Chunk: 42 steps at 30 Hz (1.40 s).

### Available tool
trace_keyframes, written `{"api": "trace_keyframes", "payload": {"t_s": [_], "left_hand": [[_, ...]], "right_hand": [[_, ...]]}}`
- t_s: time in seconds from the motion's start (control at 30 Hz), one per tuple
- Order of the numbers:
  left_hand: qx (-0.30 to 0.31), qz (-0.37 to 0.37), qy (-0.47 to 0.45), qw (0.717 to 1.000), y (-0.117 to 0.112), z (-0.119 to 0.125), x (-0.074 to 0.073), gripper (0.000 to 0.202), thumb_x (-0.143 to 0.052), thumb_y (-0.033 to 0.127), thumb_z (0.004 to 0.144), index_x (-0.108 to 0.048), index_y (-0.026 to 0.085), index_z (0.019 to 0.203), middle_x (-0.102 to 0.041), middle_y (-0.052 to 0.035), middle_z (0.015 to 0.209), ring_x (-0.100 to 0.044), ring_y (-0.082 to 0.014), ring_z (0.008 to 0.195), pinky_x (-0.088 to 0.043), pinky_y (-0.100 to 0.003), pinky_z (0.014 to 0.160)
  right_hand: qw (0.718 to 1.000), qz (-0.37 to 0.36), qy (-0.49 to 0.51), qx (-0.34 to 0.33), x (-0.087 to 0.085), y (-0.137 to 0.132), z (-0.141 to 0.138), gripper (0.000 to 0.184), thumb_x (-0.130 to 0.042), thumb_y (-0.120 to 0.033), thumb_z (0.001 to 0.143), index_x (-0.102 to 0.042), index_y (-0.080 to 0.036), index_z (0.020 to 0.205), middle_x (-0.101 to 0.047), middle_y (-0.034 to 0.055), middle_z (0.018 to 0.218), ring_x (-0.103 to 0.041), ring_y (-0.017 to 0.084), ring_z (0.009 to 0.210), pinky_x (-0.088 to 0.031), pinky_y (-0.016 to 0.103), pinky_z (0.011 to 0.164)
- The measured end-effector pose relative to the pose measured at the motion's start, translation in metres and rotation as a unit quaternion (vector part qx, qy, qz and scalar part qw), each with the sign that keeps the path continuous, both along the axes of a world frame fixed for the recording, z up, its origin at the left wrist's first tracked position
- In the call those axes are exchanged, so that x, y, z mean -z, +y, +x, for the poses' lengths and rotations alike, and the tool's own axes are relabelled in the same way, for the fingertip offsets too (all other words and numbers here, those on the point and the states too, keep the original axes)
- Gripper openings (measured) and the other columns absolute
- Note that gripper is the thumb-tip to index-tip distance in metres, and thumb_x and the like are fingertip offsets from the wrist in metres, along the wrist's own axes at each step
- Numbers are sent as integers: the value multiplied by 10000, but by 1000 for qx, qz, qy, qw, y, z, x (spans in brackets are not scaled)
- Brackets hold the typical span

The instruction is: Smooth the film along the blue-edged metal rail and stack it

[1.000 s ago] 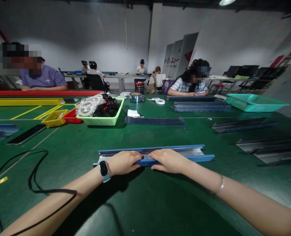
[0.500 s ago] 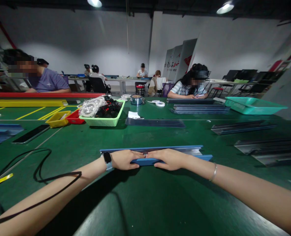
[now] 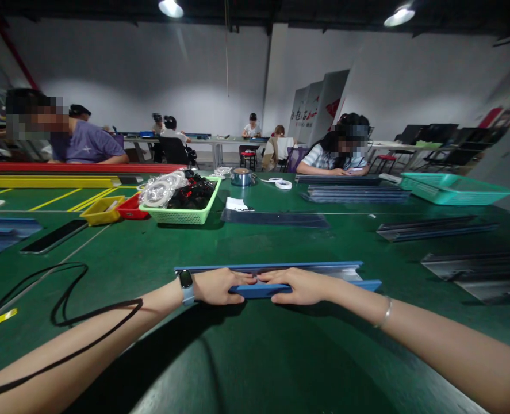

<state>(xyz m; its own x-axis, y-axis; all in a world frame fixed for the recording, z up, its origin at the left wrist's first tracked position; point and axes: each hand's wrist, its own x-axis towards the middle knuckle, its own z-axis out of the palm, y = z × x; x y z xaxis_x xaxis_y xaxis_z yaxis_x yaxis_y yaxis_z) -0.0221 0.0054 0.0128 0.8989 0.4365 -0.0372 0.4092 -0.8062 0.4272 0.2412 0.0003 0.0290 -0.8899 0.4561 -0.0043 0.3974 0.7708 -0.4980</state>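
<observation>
A long metal channel with blue film on its edges point(image 3: 319, 268) lies across the green table point(image 3: 255, 345) straight ahead of me. My left hand point(image 3: 218, 286), with a watch on its wrist, grips the near blue edge from the left, fingers curled over it. My right hand point(image 3: 300, 286), a thin bracelet on its wrist, holds the same edge from the right. The fingertips of both hands nearly meet at the channel's middle.
A light green basket point(image 3: 181, 214) holds tape rolls and black parts, with yellow point(image 3: 102, 210) and red trays beside it. More metal channels point(image 3: 436, 228) lie at right near a teal basket point(image 3: 453, 190). A black cable point(image 3: 65, 299) loops at left. Other people sit at the tables beyond.
Both hands have stayed on the channel's near edge, their fingers closing more tightly over it. The view has tilted up slightly.
</observation>
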Motion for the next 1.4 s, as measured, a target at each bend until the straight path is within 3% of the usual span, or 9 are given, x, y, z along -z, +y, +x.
{"api": "trace_keyframes", "payload": {"t_s": [0.23,0.4,0.5,0.8,1.1,1.4], "left_hand": [[7,14,6,1000,2,3,0,512,-503,272,861,-405,174,1353,-437,-63,1382,-382,-171,1294,-293,-273,1083],[28,16,23,999,2,12,-14,415,-535,269,843,-527,178,1248,-506,-64,1326,-493,-195,1204,-351,-259,1033],[25,1,23,999,1,15,-17,330,-539,284,852,-587,206,1168,-558,-43,1272,-549,-191,1139,-382,-242,992],[-15,2,16,1000,-2,3,4,444,-447,374,912,-455,187,1315,-471,-61,1357,-426,-176,1263,-294,-255,1061],[-14,5,33,999,-2,-17,-3,414,-439,380,913,-488,195,1281,-486,-48,1347,-460,-165,1232,-307,-234,1043],[-32,42,-10,999,-10,1,-1,408,-523,340,871,-511,198,1253,-530,-48,1304,-497,-171,1196,-343,-248,1027]], "right_hand": [[1000,14,-5,26,3,2,-3,423,-515,-294,867,-504,-240,1286,-527,37,1316,-493,159,1196,-359,299,1022],[999,41,-24,20,-3,0,-7,407,-577,-253,817,-563,-269,1224,-615,9,1207,-588,151,1065,-434,252,914],[998,46,-33,22,-2,-2,-7,436,-568,-251,819,-538,-267,1254,-590,15,1244,-574,162,1090,-417,262,936],[997,69,-33,33,12,-6,-5,438,-506,-341,863,-505,-232,1287,-539,30,1304,-513,179,1173,-368,289,1006],[993,102,-44,36,13,-6,-7,417,-478,-374,885,-518,-209,1266,-556,45,1284,-524,186,1157,-391,295,984],[986,151,-23,64,14,-13,-2,337,-455,-381,907,-583,-218,1173,-642,55,1140,-602,185,1018,-438,297,902]]}}
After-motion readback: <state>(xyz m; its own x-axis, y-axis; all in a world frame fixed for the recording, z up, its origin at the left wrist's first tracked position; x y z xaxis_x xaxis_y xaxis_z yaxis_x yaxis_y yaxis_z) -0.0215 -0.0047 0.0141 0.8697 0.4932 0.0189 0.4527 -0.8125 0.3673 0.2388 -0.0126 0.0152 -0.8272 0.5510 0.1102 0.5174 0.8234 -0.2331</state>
